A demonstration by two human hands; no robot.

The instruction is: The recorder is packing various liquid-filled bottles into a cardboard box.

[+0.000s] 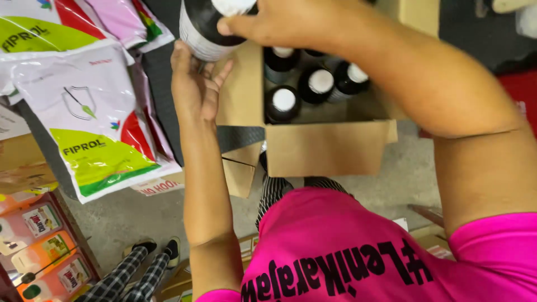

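Cardboard box (327, 146), flaps open, holds several dark white-capped bottles (283, 103) near its back-left corner. Right hand (279, 22) grips a dark bottle (204, 28) w/ white cap above box's left edge; left hand (193, 84) open, cupped under it. Risk: bottle slips, knocks the others.

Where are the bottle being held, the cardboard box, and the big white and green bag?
Held bottle (204, 31), head view, on its dark body above the label.
Cardboard box (327, 148), head view, on its near front wall.
White and green bag (92, 128), head view, on its printed front.
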